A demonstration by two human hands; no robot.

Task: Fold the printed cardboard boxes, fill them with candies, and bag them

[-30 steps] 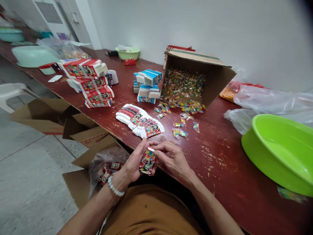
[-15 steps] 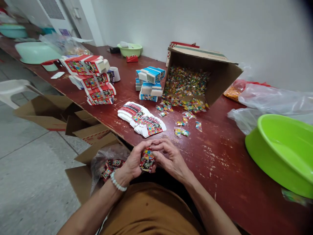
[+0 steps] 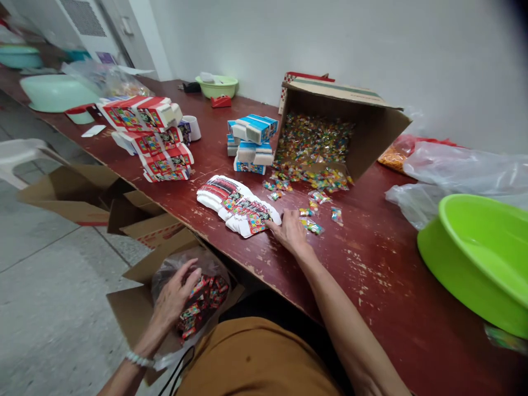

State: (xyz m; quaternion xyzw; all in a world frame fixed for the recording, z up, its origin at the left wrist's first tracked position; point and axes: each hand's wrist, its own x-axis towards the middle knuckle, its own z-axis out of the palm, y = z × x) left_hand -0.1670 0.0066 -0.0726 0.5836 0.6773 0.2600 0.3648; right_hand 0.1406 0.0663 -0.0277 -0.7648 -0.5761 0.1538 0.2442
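Note:
My left hand is over a plastic-lined cardboard box below the table edge, fingers apart and nothing in them. Beneath it lie several small filled candy boxes, red and black with bright print. My right hand is at the near right end of a fanned stack of flat candy boxes on the table. Its thumb and fingers close on the edge of the end flat box. Small clear candy packets lie just beyond that hand.
A tipped carton spills candy packets onto the red table. Banded red bundles and blue bundles stand behind the fanned stack. A green basin is at right, open cartons on the floor at left.
The small candy box between both hands has left them. My left hand has moved down left over the lined carton; my right hand has reached forward to the fanned flat boxes.

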